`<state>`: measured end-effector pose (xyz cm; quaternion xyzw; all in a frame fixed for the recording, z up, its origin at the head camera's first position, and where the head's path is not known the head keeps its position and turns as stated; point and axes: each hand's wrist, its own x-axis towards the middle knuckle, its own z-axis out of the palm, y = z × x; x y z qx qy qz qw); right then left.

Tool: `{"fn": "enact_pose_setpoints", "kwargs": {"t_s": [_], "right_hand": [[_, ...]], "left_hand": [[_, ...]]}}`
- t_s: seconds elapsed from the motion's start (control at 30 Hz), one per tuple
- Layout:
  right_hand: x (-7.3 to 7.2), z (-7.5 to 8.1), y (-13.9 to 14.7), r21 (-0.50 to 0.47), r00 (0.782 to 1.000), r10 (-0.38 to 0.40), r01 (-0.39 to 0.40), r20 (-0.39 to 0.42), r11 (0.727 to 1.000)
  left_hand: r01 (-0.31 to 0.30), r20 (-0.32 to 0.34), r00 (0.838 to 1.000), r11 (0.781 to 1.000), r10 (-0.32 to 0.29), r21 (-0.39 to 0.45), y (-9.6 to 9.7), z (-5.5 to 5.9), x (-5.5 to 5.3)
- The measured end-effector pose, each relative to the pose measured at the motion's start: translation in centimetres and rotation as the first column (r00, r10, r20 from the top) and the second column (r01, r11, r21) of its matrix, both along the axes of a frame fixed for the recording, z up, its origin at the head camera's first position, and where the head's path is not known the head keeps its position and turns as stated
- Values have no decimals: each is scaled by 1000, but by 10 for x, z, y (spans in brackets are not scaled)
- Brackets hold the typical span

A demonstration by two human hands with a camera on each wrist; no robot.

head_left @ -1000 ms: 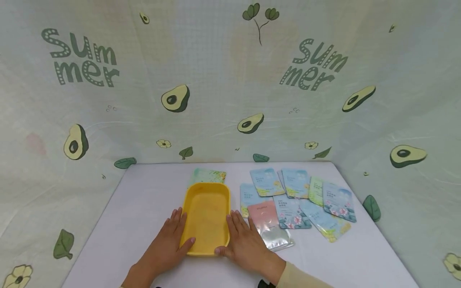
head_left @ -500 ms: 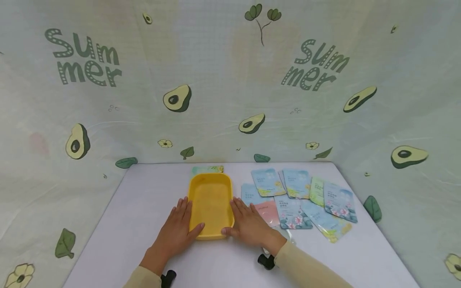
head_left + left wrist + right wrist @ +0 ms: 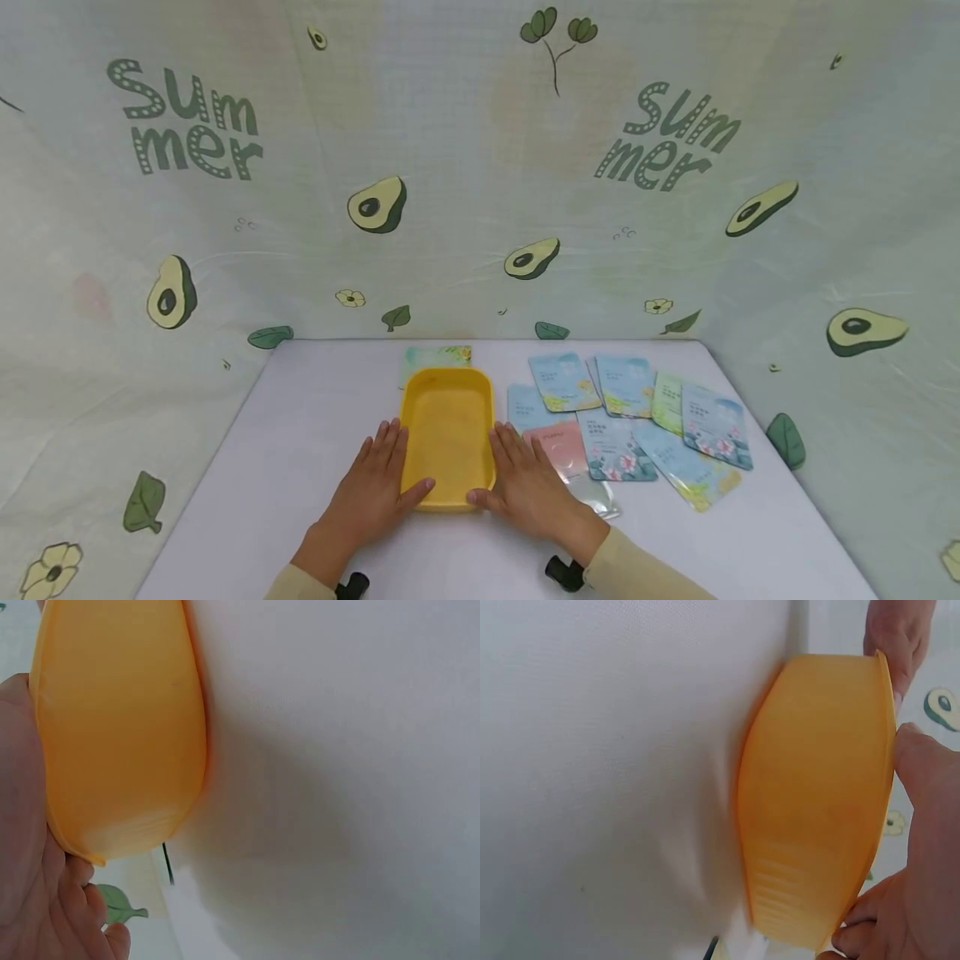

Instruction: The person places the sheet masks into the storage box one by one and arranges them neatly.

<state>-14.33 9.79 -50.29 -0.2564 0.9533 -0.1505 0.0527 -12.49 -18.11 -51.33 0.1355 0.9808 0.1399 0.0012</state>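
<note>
A yellow plastic tray (image 3: 448,437) with raised walls stands on the white table in the head view. My left hand (image 3: 369,483) lies along its left side, fingers straight and thumb over the near rim. Mirroring it on the right, my right hand (image 3: 531,487) has straight fingers at the tray wall and its thumb at the near corner. Both wrist views show the tray's outer wall, with fingers and thumb right at the rim. Behind the tray, a pale green packet (image 3: 442,357) is partly hidden. The inside of the tray shows only its bare yellow floor.
Several flat sachets lie to the right: a light blue one (image 3: 564,382), a pink and silver one (image 3: 558,447) partly behind my right hand, and a flowered one (image 3: 716,425) near the right edge. A patterned cloth (image 3: 450,167) hangs behind the table.
Both hands have slid the tray away across the table, then slightly back. The pale green packet is more covered than one second ago. The right-hand sachets keep their places.
</note>
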Motion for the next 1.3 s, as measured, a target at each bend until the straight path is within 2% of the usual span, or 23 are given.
{"fn": "enact_pose_setpoints", "kwargs": {"t_s": [0.17, 0.3, 0.47, 0.67, 0.9, 1.07, 1.3], "right_hand": [[-1, -2, -8, -1, 998, -29, 29, -63, 1000], [-4, -5, -15, 1, 996, -43, 43, -81, 999], [-9, -10, -18, 46, 993, -40, 45, -113, 998], [-11, -10, -21, 48, 991, -33, 39, -128, 998], [-7, -9, -23, 53, 995, 11, -6, -103, 999], [-10, -7, -15, 81, 994, 17, -8, -111, 997], [-21, -6, -2, 156, 977, 83, -52, -196, 986]], "left_hand": [[0, -2, 1000, 1000, 0, -1, 0, -3, -2], [-6, -3, 1000, 1000, 6, -9, 1, -5, -2], [-7, -13, 1000, 1000, 7, -26, -1, -2, -5], [-16, 6, 1000, 999, 16, -31, -4, 2, -4], [-44, -15, 999, 999, 44, -8, -7, 1, 8], [-31, -15, 999, 999, 32, 9, -1, -2, 6], [-35, 15, 999, 999, 35, 18, 2, -1, 5]]}}
